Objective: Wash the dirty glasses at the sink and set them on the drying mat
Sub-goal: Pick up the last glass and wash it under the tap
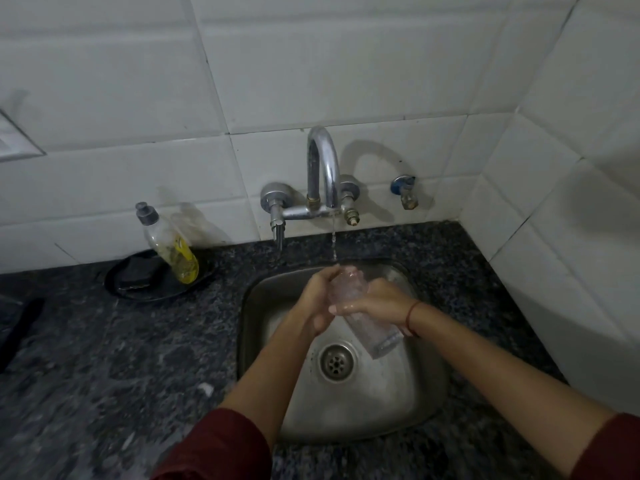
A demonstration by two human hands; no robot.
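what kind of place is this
Most likely a home kitchen: a small steel sink set in a dark stone counter, a wall tap running over it, and a dish soap bottle against the white tiles.

One camera sits on the person's head. It looks forward and down, right over the sink (381, 403), which is near and fills the middle. It faces the tiled wall (311, 64) and the tap (323, 161). Its wide eye also catches the dark worktop (104, 375) on both sides.
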